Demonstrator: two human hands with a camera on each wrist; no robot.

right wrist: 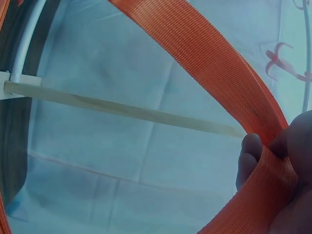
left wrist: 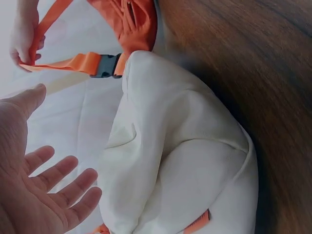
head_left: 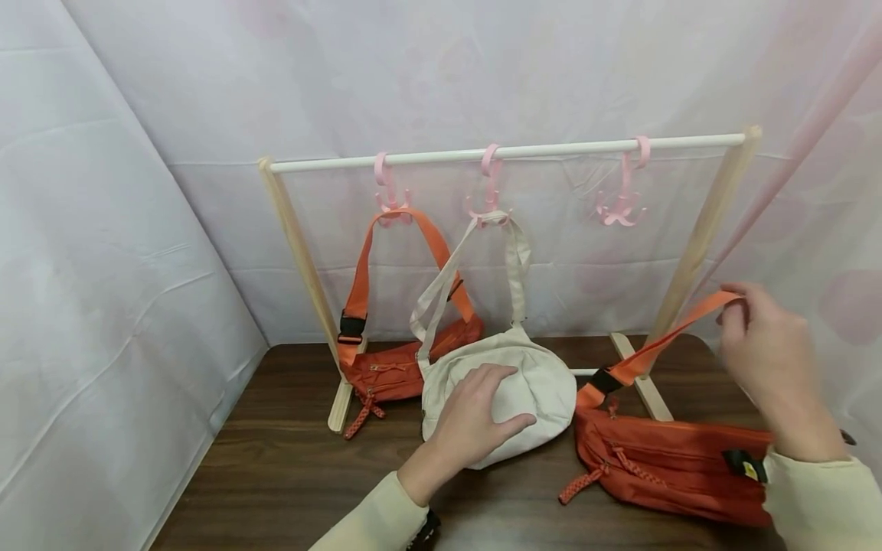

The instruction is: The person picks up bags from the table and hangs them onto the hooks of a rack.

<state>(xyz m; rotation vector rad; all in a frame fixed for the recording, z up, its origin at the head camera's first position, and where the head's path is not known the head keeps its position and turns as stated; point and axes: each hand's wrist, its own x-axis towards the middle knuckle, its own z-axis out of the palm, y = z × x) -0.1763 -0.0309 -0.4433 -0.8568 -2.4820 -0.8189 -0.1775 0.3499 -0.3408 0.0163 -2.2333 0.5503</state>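
Observation:
At the right, my right hand (head_left: 772,356) grips the orange strap (right wrist: 195,53) of a rust-red waist bag (head_left: 682,467), pulling it up into a loop. That bag lies on the table, partly behind my right wrist. My left hand (head_left: 475,417) is over the front of a cream shoulder bag (head_left: 544,390), fingers spread; in the left wrist view it holds nothing and appears apart from the cream cloth (left wrist: 195,146). The cream bag hangs by its strap from the middle pink hook (head_left: 491,200). Behind it, another rust-red waist bag (head_left: 393,375) hangs from the left pink hook (head_left: 391,200).
A white rail (head_left: 565,148) on wooden posts (head_left: 706,229) spans the table. The right pink hook (head_left: 620,203) bears no bag. A wooden foot (head_left: 644,383) stands beside the right bag. Pale curtains surround the dark wooden table (head_left: 276,467).

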